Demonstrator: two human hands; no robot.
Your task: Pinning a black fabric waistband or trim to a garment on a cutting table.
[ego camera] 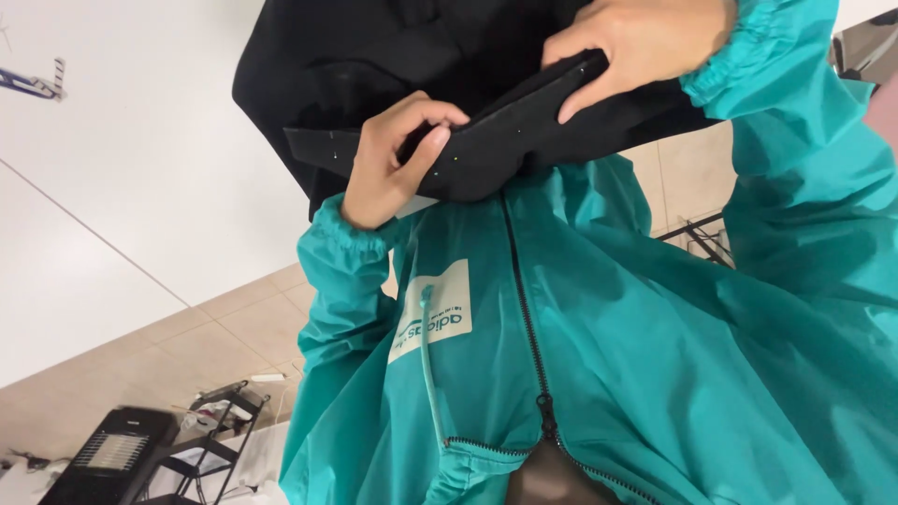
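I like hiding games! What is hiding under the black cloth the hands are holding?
Under the black cloth you can see a teal jacket with a zipper. The left hand and right hand grip the cloth's edge. The jacket's top part is covered, so it can't be seen.

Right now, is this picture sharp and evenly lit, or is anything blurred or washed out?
Head view: mostly sharp, with soft, even light and no hard shadows. The white table is bright, nearly washed out; the black cloth is so dark its folds barely show. Left hand and right hand are crisp, each with a grip on the cloth's edge. The view is strongly tilted.
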